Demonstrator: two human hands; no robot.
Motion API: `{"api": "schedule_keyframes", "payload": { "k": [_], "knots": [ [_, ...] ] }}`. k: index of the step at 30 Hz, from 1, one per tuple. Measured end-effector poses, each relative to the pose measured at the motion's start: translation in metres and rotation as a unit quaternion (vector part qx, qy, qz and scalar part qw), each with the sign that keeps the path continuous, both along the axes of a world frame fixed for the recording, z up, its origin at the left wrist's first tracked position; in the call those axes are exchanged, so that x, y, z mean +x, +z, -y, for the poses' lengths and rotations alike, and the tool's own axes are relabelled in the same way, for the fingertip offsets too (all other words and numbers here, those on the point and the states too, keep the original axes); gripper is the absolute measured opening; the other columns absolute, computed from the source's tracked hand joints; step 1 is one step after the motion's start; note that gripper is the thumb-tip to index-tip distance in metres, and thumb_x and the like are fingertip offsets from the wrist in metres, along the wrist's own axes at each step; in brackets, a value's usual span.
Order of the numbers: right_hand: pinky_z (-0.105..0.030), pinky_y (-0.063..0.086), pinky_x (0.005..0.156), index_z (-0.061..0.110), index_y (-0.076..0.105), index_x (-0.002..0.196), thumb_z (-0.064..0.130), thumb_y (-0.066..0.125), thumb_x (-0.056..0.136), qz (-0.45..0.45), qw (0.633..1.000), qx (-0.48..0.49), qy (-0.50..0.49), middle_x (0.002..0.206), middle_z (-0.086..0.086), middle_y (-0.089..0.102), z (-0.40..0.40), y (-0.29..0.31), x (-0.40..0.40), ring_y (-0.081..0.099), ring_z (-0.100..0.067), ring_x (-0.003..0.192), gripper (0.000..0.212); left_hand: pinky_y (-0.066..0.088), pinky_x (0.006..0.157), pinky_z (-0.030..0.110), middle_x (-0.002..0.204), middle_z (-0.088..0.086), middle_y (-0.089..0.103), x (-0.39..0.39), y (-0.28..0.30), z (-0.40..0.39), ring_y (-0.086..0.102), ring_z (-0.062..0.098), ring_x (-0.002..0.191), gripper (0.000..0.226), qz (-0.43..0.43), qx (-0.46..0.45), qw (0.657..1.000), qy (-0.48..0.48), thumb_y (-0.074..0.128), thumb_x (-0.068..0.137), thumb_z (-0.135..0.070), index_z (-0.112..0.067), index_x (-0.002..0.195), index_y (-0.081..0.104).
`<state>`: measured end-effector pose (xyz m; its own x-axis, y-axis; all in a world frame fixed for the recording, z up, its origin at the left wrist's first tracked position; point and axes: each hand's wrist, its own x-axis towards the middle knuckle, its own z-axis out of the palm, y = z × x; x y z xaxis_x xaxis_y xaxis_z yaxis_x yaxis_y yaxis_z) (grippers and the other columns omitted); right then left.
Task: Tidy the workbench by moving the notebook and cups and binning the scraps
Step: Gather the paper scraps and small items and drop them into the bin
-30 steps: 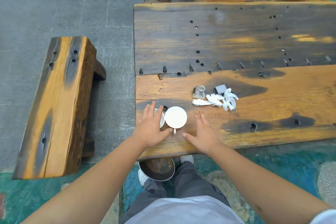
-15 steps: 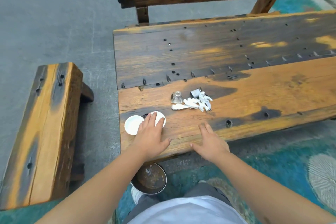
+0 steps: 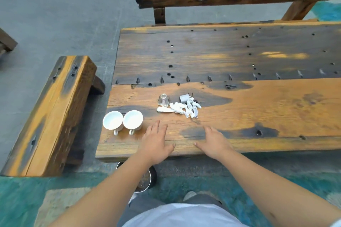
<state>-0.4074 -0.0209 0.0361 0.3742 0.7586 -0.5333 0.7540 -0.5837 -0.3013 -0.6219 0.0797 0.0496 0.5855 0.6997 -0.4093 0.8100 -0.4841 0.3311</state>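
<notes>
My left hand (image 3: 156, 143) and right hand (image 3: 214, 142) lie flat, fingers spread, holding nothing, at the bench's (image 3: 276, 116) near edge; both cups' (image 3: 113, 121) handles point toward me.

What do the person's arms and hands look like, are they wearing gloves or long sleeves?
No gloves: the left hand and right hand are bare, with no rings, watch or bracelets visible. Both forearms are uncovered. A bit of white sleeve shows at the frame's lower right corner, suggesting a short-sleeved white top.
</notes>
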Motion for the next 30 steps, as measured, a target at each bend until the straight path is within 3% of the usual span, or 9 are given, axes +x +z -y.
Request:
{"api": "schedule_keyframes", "payload": {
  "k": [4, 8, 12, 16, 20, 24, 27, 30],
  "knots": [
    [-0.044, 0.040, 0.106, 0.019, 0.023, 0.151, 0.060, 0.057, 0.083, -0.024, 1.000, 0.005, -0.019, 0.156, -0.001, 0.032, 0.004, -0.001, 0.023, 0.036, -0.027, 0.138, 0.087, 0.020, 0.117, 0.047, 0.166, 0.006, 0.006, 0.019, 0.003, 0.004, 0.010, 0.029, 0.150, 0.084, -0.006, -0.026, 1.000, -0.001, 0.046, 0.085, -0.062, -0.027, 0.154, 0.013],
    [-0.044, 0.041, 0.106, 0.018, 0.024, 0.151, 0.059, 0.058, 0.084, -0.033, 0.999, -0.005, -0.022, 0.156, -0.003, 0.034, -0.009, -0.010, 0.033, 0.038, -0.026, 0.138, 0.086, 0.042, 0.102, 0.043, 0.160, 0.000, 0.027, 0.035, 0.002, -0.010, 0.039, 0.025, 0.139, 0.076, 0.013, -0.023, 1.000, -0.002, 0.045, 0.089, -0.059, -0.026, 0.152, 0.021],
    [-0.044, 0.041, 0.106, 0.017, 0.026, 0.150, 0.056, 0.061, 0.084, -0.048, 0.998, -0.021, -0.046, 0.154, -0.004, 0.036, -0.035, -0.023, 0.036, 0.037, -0.026, 0.137, 0.084, 0.049, 0.093, 0.043, 0.156, -0.001, 0.032, 0.048, -0.015, -0.037, 0.050, 0.025, 0.129, 0.075, 0.007, -0.042, 0.999, 0.015, 0.042, 0.088, -0.061, -0.029, 0.152, 0.022],
    [-0.043, 0.041, 0.103, 0.016, 0.031, 0.146, 0.055, 0.063, 0.082, -0.053, 0.995, -0.028, -0.075, 0.150, -0.007, 0.040, -0.070, -0.041, 0.043, 0.041, -0.029, 0.134, 0.082, 0.043, 0.103, 0.045, 0.159, 0.004, 0.027, 0.066, -0.047, -0.073, 0.039, 0.029, 0.138, 0.076, 0.009, -0.074, 0.997, 0.016, 0.047, 0.087, -0.059, -0.032, 0.152, 0.019],
    [-0.042, 0.043, 0.099, 0.019, 0.033, 0.142, 0.048, 0.072, 0.077, -0.062, 0.989, 0.002, -0.135, 0.144, -0.005, 0.037, -0.102, -0.057, 0.051, 0.045, -0.029, 0.128, 0.081, 0.040, 0.108, 0.048, 0.166, -0.001, 0.002, 0.077, -0.078, -0.099, 0.025, 0.031, 0.146, 0.081, -0.026, -0.079, 0.996, -0.022, 0.047, 0.085, -0.058, -0.041, 0.152, 0.004],
    [-0.041, 0.037, 0.107, 0.016, 0.029, 0.146, 0.045, 0.079, 0.073, -0.073, 0.982, 0.008, -0.173, 0.151, -0.006, 0.028, -0.132, -0.072, 0.057, 0.039, -0.031, 0.134, 0.093, 0.034, 0.111, 0.052, 0.165, 0.004, -0.006, 0.083, -0.097, -0.110, 0.015, 0.035, 0.147, 0.086, -0.066, -0.097, 0.992, -0.036, 0.048, 0.083, -0.057, -0.044, 0.151, -0.004],
    [-0.031, 0.033, 0.101, 0.015, 0.033, 0.145, 0.044, 0.081, 0.071, -0.120, 0.970, 0.015, -0.210, 0.149, -0.008, 0.030, -0.151, -0.085, 0.059, 0.039, -0.028, 0.133, 0.092, 0.023, 0.116, 0.051, 0.165, 0.007, -0.002, 0.086, -0.105, -0.111, 0.006, 0.037, 0.148, 0.087, -0.064, -0.142, 0.988, -0.008, 0.050, 0.083, -0.055, -0.036, 0.154, 0.003],
    [-0.027, 0.033, 0.091, 0.017, 0.038, 0.143, 0.044, 0.081, 0.071, -0.163, 0.942, 0.019, -0.292, 0.140, -0.008, 0.033, -0.165, -0.096, 0.061, 0.046, -0.023, 0.116, 0.088, 0.023, 0.116, 0.045, 0.161, 0.010, 0.016, 0.089, -0.109, -0.109, 0.017, 0.031, 0.145, 0.077, -0.020, -0.140, 0.990, -0.018, 0.051, 0.086, -0.051, -0.023, 0.152, 0.023]
  ]
}}
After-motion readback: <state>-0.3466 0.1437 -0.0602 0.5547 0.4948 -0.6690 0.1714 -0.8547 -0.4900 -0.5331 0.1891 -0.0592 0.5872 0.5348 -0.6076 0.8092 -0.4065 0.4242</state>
